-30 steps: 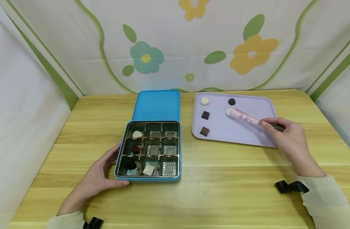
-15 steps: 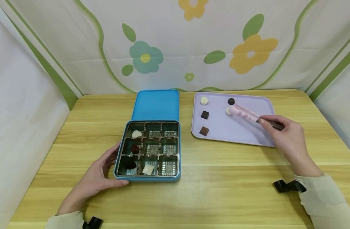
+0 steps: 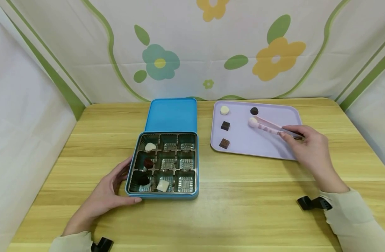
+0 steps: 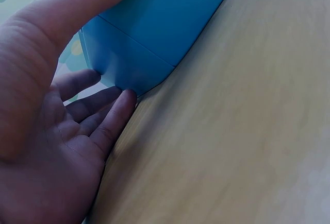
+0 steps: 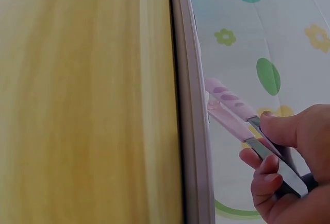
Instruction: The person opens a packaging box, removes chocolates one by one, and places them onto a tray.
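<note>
My right hand (image 3: 312, 150) holds pink-tipped tongs (image 3: 268, 130) with metal handles over the lilac tray (image 3: 258, 148). The tips are at a white chocolate (image 3: 252, 121), one on its near side; in the right wrist view the two arms stand spread. My left hand (image 3: 105, 196) rests at the near left corner of a blue tin (image 3: 179, 198), thumb along the front, fingertips at the left side. The tin's divided insert holds a white heart-like chocolate (image 3: 150, 146), a reddish-brown chocolate (image 3: 148, 163), a dark chocolate (image 3: 143, 180) and a white square chocolate (image 3: 163, 186).
On the tray also lie a white chocolate (image 3: 224, 110), a dark square chocolate (image 3: 225, 126), a brown square chocolate (image 3: 224, 143) and a round dark chocolate (image 3: 254, 111). The blue lid (image 3: 171, 113) lies behind the tin. A flowered cloth (image 3: 192, 49) hangs along the table's back edge.
My right hand has shifted slightly left, and the tongs' tips have turned, so more of the white chocolate and both arms show. The left hand and tin have stayed put.
</note>
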`<state>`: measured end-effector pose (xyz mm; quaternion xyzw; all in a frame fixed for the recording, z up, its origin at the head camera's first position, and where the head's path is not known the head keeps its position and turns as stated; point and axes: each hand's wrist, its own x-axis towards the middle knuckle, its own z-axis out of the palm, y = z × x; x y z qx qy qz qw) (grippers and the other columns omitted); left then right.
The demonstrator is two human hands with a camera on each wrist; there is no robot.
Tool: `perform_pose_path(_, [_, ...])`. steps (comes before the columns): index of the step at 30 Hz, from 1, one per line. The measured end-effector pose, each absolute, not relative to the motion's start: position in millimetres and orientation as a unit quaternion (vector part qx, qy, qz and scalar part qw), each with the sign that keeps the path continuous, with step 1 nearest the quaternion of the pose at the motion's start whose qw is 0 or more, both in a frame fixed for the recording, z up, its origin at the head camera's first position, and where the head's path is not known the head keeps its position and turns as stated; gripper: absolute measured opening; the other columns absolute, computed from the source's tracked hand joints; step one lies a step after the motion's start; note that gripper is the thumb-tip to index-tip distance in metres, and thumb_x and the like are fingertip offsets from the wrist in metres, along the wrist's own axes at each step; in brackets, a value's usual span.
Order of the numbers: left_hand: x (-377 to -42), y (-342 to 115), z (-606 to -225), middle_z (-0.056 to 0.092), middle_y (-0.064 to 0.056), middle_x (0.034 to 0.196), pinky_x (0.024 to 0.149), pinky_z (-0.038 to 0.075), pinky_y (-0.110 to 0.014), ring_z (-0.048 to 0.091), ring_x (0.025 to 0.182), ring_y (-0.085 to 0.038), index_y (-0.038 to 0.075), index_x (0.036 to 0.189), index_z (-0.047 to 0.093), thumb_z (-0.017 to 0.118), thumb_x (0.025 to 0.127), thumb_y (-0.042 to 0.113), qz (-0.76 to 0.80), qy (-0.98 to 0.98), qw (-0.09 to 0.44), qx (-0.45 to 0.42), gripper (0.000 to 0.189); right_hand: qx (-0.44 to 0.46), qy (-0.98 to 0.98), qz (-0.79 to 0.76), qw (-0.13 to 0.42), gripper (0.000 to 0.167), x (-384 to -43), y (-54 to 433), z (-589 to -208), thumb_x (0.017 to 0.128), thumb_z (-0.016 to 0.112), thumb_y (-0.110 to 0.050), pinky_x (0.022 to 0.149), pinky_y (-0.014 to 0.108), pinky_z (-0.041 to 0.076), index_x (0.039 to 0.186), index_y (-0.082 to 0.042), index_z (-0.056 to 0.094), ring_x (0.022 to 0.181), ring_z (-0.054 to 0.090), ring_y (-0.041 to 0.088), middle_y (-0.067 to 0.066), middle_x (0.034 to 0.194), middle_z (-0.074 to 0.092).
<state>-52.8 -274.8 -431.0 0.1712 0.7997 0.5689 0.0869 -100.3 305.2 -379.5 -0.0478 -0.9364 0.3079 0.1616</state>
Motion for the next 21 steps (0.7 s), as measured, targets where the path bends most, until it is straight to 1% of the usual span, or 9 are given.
perform_pose_path(2, [-53,-275,-431,0.051,-0.004,0.161,0.111,0.043,-0.008,0.055,0.135,0.0,0.017,0.171,0.03,0.095,0.073,-0.008,0.569,0.8,0.087,0.171,0.121,-0.054,-0.937,0.31,0.152,0.03,-100,305,-378,0.102,0.076,-0.028,0.069,0.008,0.039,0.125,-0.008,0.08,0.087,0.049,-0.017,0.013,0.115,0.077])
perform_pose_path(4, [-52,-274,-431,0.051,-0.005,0.161,0.11,0.043,-0.008,0.055,0.134,0.0,0.018,0.171,0.03,0.095,0.073,-0.008,0.568,0.801,0.087,0.17,0.121,-0.07,-0.938,0.314,0.132,0.034,-100,306,-377,0.104,0.074,-0.035,0.068,0.007,0.041,0.125,-0.01,0.081,0.086,0.051,-0.016,-0.008,0.104,0.077])
perform_pose_path(6, [-52,-274,-431,0.05,-0.005,0.162,0.111,0.043,-0.008,0.055,0.134,0.0,0.018,0.171,0.03,0.095,0.073,-0.008,0.568,0.801,0.088,0.168,0.121,-0.092,-0.938,0.317,0.101,0.042,-100,308,-375,0.105,0.069,-0.046,0.069,0.008,0.042,0.127,-0.012,0.08,0.09,0.054,-0.012,-0.008,0.108,0.078])
perform_pose_path(8, [-52,-274,-430,0.05,-0.005,0.162,0.111,0.043,-0.008,0.055,0.135,0.0,0.018,0.171,0.03,0.095,0.072,-0.008,0.568,0.801,0.086,0.168,0.121,-0.116,-0.937,0.321,0.071,0.052,-101,310,-373,0.104,0.064,-0.056,0.072,0.01,0.042,0.13,-0.013,0.079,0.103,0.061,-0.002,-0.007,0.113,0.079])
perform_pose_path(11, [-52,-274,-429,0.05,-0.002,0.162,0.111,0.043,-0.008,0.054,0.136,0.0,0.018,0.171,0.03,0.095,0.072,-0.008,0.571,0.799,0.086,0.169,0.121,-0.137,-0.936,0.319,0.054,0.059,-101,313,-371,0.104,0.06,-0.061,0.073,0.01,0.042,0.133,-0.013,0.077,0.113,0.059,0.006,0.018,0.135,0.073])
perform_pose_path(13, [-52,-274,-429,0.05,0.001,0.162,0.11,0.043,-0.008,0.054,0.136,0.0,0.017,0.171,0.031,0.094,0.072,-0.009,0.572,0.797,0.085,0.171,0.121,-0.134,-0.936,0.317,0.068,0.056,-101,315,-371,0.104,0.062,-0.057,0.072,0.007,0.042,0.133,-0.012,0.077,0.11,0.06,0.002,0.019,0.135,0.073])
perform_pose_path(15, [-52,-274,-429,0.05,0.003,0.162,0.11,0.043,-0.008,0.054,0.136,0.0,0.017,0.171,0.031,0.094,0.072,-0.009,0.573,0.797,0.086,0.17,0.121,-0.116,-0.938,0.313,0.096,0.049,-101,316,-372,0.105,0.066,-0.05,0.07,0.003,0.041,0.13,-0.01,0.078,0.098,0.053,-0.013,0.02,0.131,0.074])
perform_pose_path(17, [-52,-274,-429,0.05,0.003,0.162,0.11,0.043,-0.008,0.054,0.136,0.0,0.018,0.171,0.031,0.094,0.072,-0.009,0.574,0.797,0.087,0.169,0.121,-0.09,-0.939,0.305,0.129,0.042,-101,316,-373,0.104,0.071,-0.042,0.069,0.0,0.04,0.127,-0.009,0.08,0.09,0.047,-0.022,0.021,0.126,0.076])
perform_pose_path(21, [-52,-274,-429,0.05,0.001,0.163,0.11,0.043,-0.008,0.054,0.136,0.0,0.019,0.171,0.03,0.094,0.073,-0.008,0.571,0.799,0.089,0.166,0.121,-0.022,-0.938,0.288,0.192,0.03,-99,314,-375,0.1,0.08,-0.023,0.066,0.001,0.036,0.123,-0.005,0.081,0.082,0.045,-0.021,0.023,0.111,0.077])
